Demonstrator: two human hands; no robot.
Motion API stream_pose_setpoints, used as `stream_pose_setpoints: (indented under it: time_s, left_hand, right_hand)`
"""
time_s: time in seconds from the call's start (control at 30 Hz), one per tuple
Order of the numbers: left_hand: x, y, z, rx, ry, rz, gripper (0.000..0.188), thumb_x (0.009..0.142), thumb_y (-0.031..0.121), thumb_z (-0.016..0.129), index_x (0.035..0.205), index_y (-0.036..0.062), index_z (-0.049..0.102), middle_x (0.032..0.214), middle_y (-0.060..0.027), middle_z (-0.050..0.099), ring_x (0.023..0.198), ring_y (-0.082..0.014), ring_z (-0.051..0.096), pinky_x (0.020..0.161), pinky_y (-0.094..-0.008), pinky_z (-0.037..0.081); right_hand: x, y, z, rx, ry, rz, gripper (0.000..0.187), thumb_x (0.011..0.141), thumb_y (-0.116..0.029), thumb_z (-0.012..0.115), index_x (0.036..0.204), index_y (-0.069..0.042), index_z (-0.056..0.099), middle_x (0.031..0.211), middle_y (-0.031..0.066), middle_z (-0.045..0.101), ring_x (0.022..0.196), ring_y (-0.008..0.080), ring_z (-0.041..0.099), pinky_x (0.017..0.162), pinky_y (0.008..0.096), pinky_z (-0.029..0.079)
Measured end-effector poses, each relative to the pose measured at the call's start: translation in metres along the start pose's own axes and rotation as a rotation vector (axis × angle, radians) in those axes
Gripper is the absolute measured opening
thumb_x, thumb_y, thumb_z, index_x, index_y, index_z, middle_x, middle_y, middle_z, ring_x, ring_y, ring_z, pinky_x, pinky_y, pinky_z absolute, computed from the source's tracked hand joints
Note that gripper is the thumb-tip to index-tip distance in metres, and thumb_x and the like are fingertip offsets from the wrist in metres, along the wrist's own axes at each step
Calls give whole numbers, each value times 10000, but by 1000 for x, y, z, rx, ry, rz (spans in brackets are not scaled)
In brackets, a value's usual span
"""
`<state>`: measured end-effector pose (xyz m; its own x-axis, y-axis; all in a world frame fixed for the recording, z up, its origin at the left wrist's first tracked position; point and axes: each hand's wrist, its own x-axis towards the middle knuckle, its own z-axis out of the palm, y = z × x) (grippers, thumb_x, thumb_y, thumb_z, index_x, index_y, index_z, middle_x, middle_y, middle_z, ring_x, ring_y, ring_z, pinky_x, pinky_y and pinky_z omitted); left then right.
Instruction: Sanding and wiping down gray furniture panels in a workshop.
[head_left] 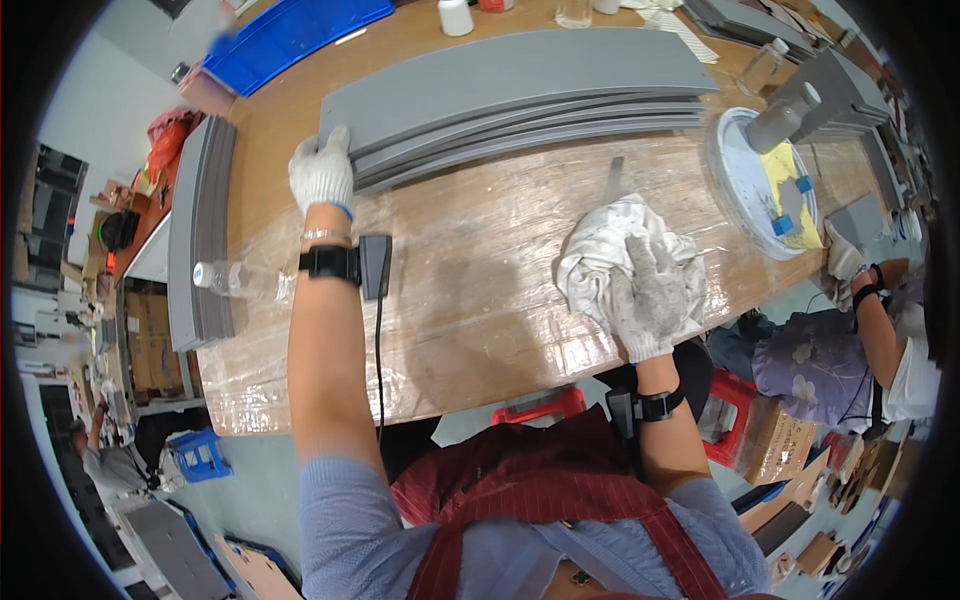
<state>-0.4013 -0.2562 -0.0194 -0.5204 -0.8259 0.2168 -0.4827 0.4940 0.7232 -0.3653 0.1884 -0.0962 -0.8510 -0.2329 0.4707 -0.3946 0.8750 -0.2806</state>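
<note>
In a white knit glove, my left hand [323, 170] reaches to the near left corner of a stack of long grey panels [520, 85]. Its fingers close around the end of the top panels. My right hand [645, 300], in a smudged white glove, bunches a crumpled white rag [590, 255] against the table. A flat grey blade [614, 178] lies just beyond the rag; whether it has a handle is hidden.
Plastic wrap covers the wooden table [470, 340]. At right stands a round white tub [735, 190] with a bottle [785, 118] and yellow sheet. More panels [200, 230] and a clear bottle [235, 279] are at left. A blue bin [290, 40] sits behind; a co-worker's gloved hand [845, 255] is at right.
</note>
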Motion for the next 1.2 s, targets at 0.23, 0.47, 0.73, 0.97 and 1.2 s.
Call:
stream_pose_setpoints:
  time_s: [0.23,0.47,0.73,0.97,1.2]
  left_hand:
    - [-50,-7,-26,-425,-125,-159,405,887,265,767,1173,-7,677,993,-137,686,903,-262,671,820,-382,574]
    - [-57,6,-35,-998,-336,-512,178,944,121,706,1079,28,637,923,-83,669,840,-201,668,700,-348,614]
    - [-115,21,-58,-1355,-603,-530,190,977,153,646,1142,60,630,959,-69,710,696,-165,698,574,-228,597]
    - [-151,19,-93,-1217,-502,-385,176,988,240,644,1064,86,606,777,1,635,473,-75,519,383,-205,374]
    - [-197,-64,-139,-1296,-428,-410,229,1001,297,613,1063,77,603,758,-32,672,378,-85,508,327,-190,407]
  right_hand:
    - [0,-2,-2,82,-13,46,451,792,-239,753,1218,-97,718,1254,213,656,1093,387,637,943,482,506]
    - [-1,3,-6,110,-43,4,478,785,-230,742,1241,-91,702,1256,223,650,1093,390,638,940,485,502]
    - [10,-86,22,962,-265,-12,589,972,-417,598,1471,-112,534,1567,143,454,1476,279,383,1229,417,310]
    - [76,-68,18,619,-210,234,476,942,-442,631,1240,-75,690,1335,154,654,1219,321,632,1052,438,503]
    - [117,-9,35,-192,-427,234,356,945,-377,639,1144,-101,745,1215,137,720,1106,292,688,957,421,538]
